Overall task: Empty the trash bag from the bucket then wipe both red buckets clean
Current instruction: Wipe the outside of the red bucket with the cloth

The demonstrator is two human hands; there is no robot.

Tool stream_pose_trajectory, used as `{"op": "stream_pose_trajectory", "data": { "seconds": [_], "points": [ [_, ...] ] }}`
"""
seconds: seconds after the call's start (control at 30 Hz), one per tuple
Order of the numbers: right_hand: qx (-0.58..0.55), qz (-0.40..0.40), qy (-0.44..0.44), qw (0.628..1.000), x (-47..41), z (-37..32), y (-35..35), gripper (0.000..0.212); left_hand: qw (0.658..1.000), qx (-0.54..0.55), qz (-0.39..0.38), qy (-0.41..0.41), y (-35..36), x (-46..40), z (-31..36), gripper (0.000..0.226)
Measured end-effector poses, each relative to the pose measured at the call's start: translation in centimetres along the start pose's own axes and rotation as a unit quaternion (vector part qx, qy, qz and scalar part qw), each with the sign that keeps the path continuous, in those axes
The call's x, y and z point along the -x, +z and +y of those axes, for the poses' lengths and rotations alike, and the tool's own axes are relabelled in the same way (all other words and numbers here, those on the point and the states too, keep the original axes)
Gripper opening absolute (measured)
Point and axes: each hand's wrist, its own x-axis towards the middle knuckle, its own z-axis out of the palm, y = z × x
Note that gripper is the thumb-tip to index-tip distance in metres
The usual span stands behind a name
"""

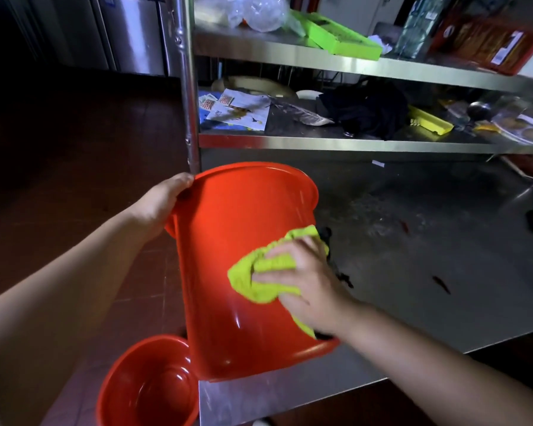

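A red bucket (228, 241) is tilted on the steel table's near left corner, its mouth facing away from me and its base toward me. My left hand (159, 204) grips its rim at the upper left. My right hand (302, 281) presses a yellow-green cloth (259, 276) flat against the bucket's outer wall on the right side. A second red bucket (148, 385) stands upright on the floor below the table's corner, and I can see into it; it looks empty.
The steel table (413, 256) has dark bits and red scraps on it. A steel shelf post (186, 87) rises just behind the bucket. Cluttered shelves (351, 142) hold papers, dark cloth, green and yellow trays. Dark red tiled floor (59, 179) lies to the left.
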Motion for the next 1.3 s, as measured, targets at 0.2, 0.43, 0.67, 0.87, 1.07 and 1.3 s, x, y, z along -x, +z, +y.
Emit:
{"op": "stream_pose_trajectory", "data": {
  "seconds": [0.2,0.43,0.67,0.87,1.07,1.3],
  "points": [
    [0.031,0.07,0.116,0.99,-9.3,5.1,-1.2,0.038,1.0,0.011,-0.004,-0.026,1.7,-0.2,0.0,0.031],
    [0.035,-0.005,0.089,0.995,-6.6,2.0,-0.9,0.04,0.998,0.037,0.044,-0.008,1.1,1.0,-1.3,0.029],
    [0.025,-0.074,-0.007,0.997,4.5,-3.4,-0.6,0.043,0.993,0.022,0.108,-0.033,-0.2,2.5,-1.1,0.027],
    [0.026,-0.095,-0.044,0.994,6.4,-4.6,-0.4,0.05,0.988,-0.112,-0.014,0.108,4.2,-0.1,4.5,0.024],
    [0.032,-0.072,-0.069,0.994,4.3,-3.1,0.0,0.042,0.979,-0.194,-0.011,0.068,6.1,-2.0,3.5,0.044],
    [0.045,0.08,0.12,0.989,-6.8,4.1,-1.9,0.041,0.992,-0.114,-0.008,0.056,6.4,-1.1,3.0,0.037]
  ]
}}
